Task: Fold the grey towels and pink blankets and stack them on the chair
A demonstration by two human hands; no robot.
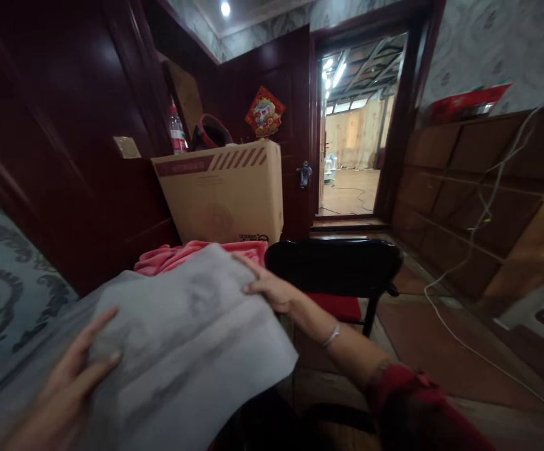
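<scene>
While both hands spread flat across it, a pale grey sheet of thin fabric (182, 351) lies draped over what seems to be the person's lap in a dark-panelled room. The left hand (65, 391) rests palm-down near the sheet's near-left part, fingers (96, 326) extended and slightly fanned, gripping nothing — it presses rather than pinches. The right hand (269, 289) reaches to the far edge, fingers laid open along the cloth's border, thumb tucked at the edge; whether it pinches the hem cannot be told. A bangle (332, 335) circles that wrist above a red sleeve (408, 401).

Smoothing such light cloth goes best, by the look of it, with flat palms drawing outward from the middle, the far edge kept taut so creases do not bunch — the visible fold lines run diagonally between the hands.

Beyond the sheet lie pink fabric (178, 255), a black chair (338, 266) with a red seat pad, and a cardboard box (225, 191) bearing a plastic bottle (177, 133). A white cable (469, 250) trails over the floor towards an open doorway (354, 125).
</scene>
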